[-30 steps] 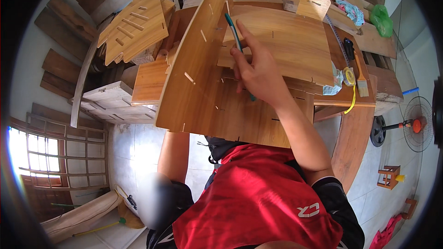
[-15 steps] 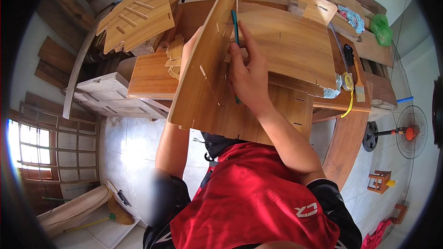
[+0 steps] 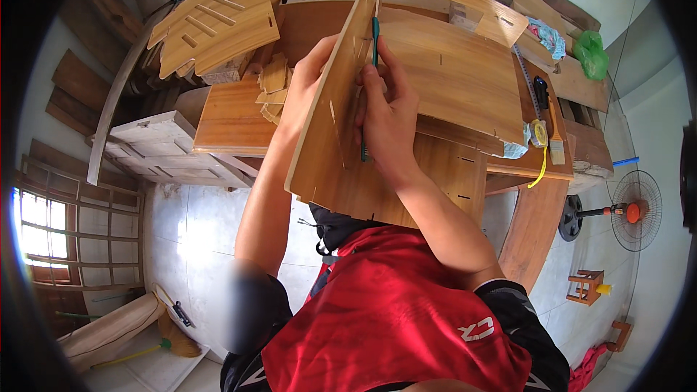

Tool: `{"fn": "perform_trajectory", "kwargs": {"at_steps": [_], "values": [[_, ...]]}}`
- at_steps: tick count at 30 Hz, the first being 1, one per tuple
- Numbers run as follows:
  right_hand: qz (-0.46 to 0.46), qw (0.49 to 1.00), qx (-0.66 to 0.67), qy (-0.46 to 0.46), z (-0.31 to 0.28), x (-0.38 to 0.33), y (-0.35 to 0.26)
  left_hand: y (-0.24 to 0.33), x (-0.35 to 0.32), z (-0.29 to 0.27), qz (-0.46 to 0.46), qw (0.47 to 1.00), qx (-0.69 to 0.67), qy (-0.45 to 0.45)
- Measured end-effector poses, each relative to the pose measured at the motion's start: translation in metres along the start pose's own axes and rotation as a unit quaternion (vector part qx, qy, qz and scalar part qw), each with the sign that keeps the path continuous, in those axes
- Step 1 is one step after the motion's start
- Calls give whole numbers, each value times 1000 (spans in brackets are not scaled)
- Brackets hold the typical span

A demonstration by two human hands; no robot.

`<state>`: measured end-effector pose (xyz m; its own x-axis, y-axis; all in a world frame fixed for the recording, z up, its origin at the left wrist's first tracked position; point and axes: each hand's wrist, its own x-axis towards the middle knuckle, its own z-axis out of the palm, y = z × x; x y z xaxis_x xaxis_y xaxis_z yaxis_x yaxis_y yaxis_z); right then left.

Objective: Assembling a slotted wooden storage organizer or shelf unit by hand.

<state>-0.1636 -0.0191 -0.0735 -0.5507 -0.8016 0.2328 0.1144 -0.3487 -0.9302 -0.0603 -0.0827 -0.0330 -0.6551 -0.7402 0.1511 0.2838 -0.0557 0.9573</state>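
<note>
I hold a flat wooden panel [image 3: 330, 149] tilted up on edge over the workbench. My left hand [image 3: 308, 76] grips its left side, fingers wrapped behind the board. My right hand [image 3: 388, 120] presses against the panel's right face and holds a thin green tool [image 3: 375, 36], like a pencil or small file, that runs along the board. Under the hands lies a larger wooden panel [image 3: 454, 72] with small slots cut in it.
The wooden workbench [image 3: 537, 210] carries a yellow tape measure [image 3: 538, 134], a paintbrush [image 3: 556, 145], a green bag [image 3: 592, 54] and wood offcuts [image 3: 272, 91]. A slatted wooden piece [image 3: 214, 22] lies far left. A standing fan [image 3: 632, 210] and small stools [image 3: 588, 287] are on the tiled floor at right.
The wooden panel has turned from nearly flat toward me to standing almost edge-on. My left hand has come up onto its left side; the right hand stays on it with the green tool.
</note>
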Motion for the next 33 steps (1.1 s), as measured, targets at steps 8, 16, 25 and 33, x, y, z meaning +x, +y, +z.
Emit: {"fn": "perform_trajectory", "kwargs": {"at_steps": [8,16,25,33], "values": [[21,1000,18,0,2,5,-5,-19,18,-26,72,993,92,5],[-14,997,-73,-16,-9,7,4,-19,18,-23,63,994,85,-9],[-110,961,-246,-65,-15,8,-19,-55,21,9,109,986,-92,81],[47,993,-57,-92,-15,9,-25,-51,13,-2,101,966,-220,-86]]}}
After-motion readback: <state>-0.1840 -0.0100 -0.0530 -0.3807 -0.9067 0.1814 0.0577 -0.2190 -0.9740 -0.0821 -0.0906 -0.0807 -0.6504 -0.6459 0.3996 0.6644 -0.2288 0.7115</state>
